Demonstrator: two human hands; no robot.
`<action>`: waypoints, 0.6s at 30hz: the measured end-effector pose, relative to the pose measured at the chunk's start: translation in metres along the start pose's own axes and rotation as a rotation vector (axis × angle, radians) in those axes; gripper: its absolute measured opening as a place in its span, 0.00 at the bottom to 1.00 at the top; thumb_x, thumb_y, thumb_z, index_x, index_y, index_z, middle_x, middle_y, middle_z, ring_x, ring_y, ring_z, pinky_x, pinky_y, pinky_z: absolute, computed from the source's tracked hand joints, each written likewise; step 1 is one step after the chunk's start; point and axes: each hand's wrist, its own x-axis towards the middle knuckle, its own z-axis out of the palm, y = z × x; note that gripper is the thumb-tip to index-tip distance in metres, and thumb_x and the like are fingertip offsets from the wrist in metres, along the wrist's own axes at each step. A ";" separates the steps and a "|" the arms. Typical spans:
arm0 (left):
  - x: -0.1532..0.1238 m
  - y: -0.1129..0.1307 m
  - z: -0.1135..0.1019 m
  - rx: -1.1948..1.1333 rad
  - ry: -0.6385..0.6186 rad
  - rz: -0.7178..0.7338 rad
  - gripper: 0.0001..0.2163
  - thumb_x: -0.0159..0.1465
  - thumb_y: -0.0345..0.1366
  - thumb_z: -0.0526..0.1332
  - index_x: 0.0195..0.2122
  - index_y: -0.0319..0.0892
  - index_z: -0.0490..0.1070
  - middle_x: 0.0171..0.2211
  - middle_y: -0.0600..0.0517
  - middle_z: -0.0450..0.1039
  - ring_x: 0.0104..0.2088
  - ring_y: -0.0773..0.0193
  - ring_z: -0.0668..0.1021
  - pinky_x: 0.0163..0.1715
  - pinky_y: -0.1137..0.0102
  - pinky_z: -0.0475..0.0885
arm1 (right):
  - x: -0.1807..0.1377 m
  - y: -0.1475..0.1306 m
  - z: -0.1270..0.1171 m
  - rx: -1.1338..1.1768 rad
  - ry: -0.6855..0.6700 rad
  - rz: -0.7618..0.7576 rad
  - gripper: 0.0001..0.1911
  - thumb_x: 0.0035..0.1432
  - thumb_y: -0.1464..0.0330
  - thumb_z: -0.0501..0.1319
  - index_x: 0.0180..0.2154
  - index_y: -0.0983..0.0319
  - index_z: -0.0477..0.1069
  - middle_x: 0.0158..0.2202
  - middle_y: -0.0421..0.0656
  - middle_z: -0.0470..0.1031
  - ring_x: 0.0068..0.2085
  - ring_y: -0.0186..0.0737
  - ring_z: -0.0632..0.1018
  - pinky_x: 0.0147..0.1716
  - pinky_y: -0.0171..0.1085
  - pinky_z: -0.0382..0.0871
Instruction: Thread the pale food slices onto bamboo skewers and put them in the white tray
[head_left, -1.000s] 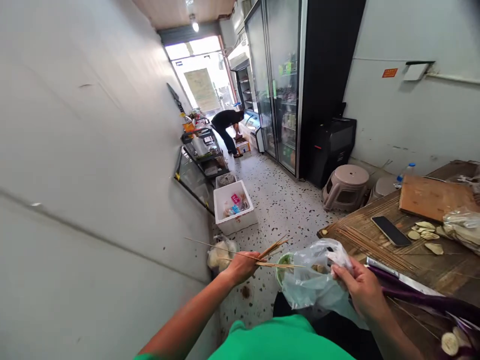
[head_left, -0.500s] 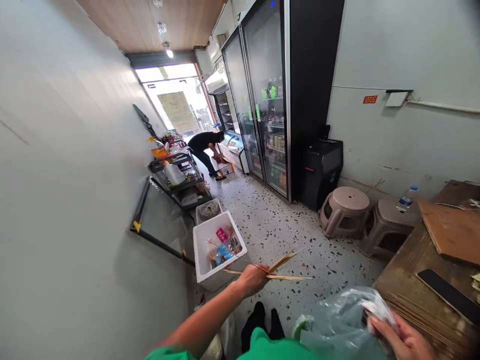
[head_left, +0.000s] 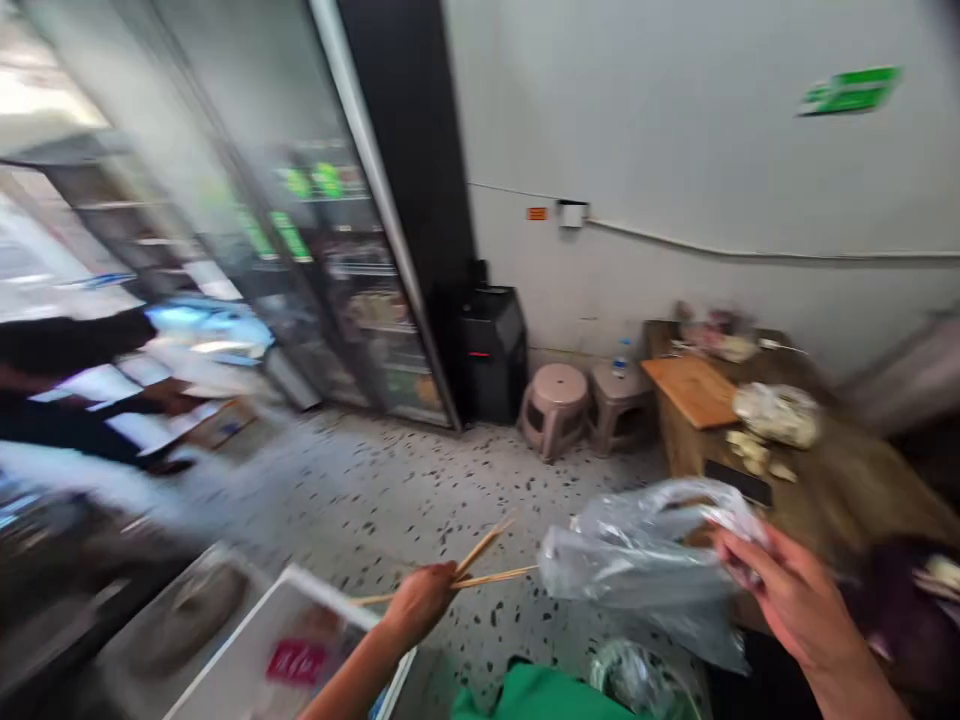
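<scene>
My left hand [head_left: 420,605] is closed around several thin wooden skewers [head_left: 484,550], whose ends stick out on both sides of the fist. Below that forearm stands a white foam box [head_left: 232,640] with a pink packet [head_left: 296,661] in it. On the right, my right hand [head_left: 780,570] pinches the upper edge of a clear plastic bag [head_left: 637,550], which hangs loosely over the floor. What the bag holds, if anything, I cannot make out. The tips of the skewers point toward the bag but are apart from it.
A wooden table [head_left: 847,480] on the right bears a phone [head_left: 739,484], a brown board [head_left: 690,391] and a bag of pale pieces [head_left: 778,414]. Two plastic stools [head_left: 556,405] stand by the wall, near a tall glass-door fridge [head_left: 375,300]. A blurred person [head_left: 75,370] bends at far left.
My view has swung to the right, bringing more of the table and wall into sight. The bag has been lifted and spread out toward the left hand. Both hands keep their hold.
</scene>
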 end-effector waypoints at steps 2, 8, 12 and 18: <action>0.026 -0.014 -0.009 0.007 -0.034 -0.001 0.16 0.67 0.39 0.43 0.37 0.43 0.69 0.35 0.47 0.76 0.38 0.62 0.78 0.38 0.73 0.69 | 0.004 -0.021 0.005 0.050 0.047 -0.049 0.11 0.48 0.61 0.67 0.26 0.62 0.73 0.20 0.38 0.68 0.22 0.32 0.65 0.18 0.30 0.57; 0.106 -0.008 -0.029 0.091 -0.126 0.146 0.13 0.66 0.38 0.43 0.36 0.45 0.67 0.35 0.50 0.76 0.38 0.63 0.78 0.36 0.75 0.68 | 0.037 -0.069 0.008 0.048 0.082 -0.199 0.07 0.52 0.65 0.63 0.28 0.63 0.71 0.20 0.37 0.68 0.22 0.31 0.64 0.19 0.31 0.54; 0.173 0.006 -0.047 0.142 -0.144 0.209 0.15 0.66 0.40 0.42 0.36 0.46 0.68 0.36 0.50 0.77 0.38 0.62 0.78 0.38 0.73 0.68 | 0.079 -0.089 -0.023 0.003 0.207 -0.266 0.06 0.49 0.68 0.62 0.24 0.64 0.72 0.18 0.37 0.68 0.19 0.28 0.63 0.17 0.32 0.50; 0.277 0.048 -0.077 0.209 -0.155 0.358 0.17 0.66 0.41 0.41 0.35 0.45 0.69 0.35 0.49 0.77 0.37 0.60 0.78 0.38 0.71 0.68 | 0.142 -0.129 -0.115 -0.180 0.547 -0.279 0.13 0.48 0.71 0.60 0.15 0.65 0.67 0.10 0.35 0.63 0.15 0.24 0.62 0.18 0.37 0.43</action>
